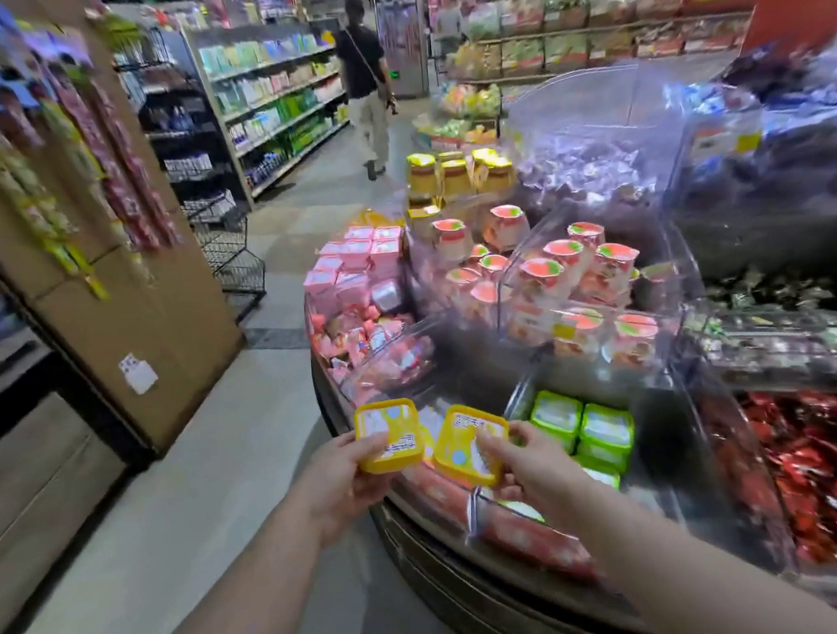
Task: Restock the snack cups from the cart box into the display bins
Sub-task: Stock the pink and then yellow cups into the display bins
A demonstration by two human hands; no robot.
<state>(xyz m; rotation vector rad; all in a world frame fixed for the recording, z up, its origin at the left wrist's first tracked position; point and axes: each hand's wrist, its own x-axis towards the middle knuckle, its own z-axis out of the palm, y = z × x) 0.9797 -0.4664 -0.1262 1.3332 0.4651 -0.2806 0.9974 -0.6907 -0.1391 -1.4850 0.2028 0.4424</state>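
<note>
My left hand (338, 485) holds one yellow snack cup (388, 436), and my right hand (530, 465) holds a second yellow snack cup (468, 443). Both cups hover over the near edge of the round display stand (432, 563). Just right of them a clear bin (678, 449) holds green snack cups (583, 426). Further back, bins hold orange-lidded cups (577, 274), pink cups (357, 266) and yellow jars (458, 173). The cart box is out of view.
A person (365, 74) walks away down the aisle ahead. A brown pillar hung with snack strips (83, 197) stands to the left, with a black wire basket (228, 249) behind it. Red packets (835, 469) fill a bin at the right.
</note>
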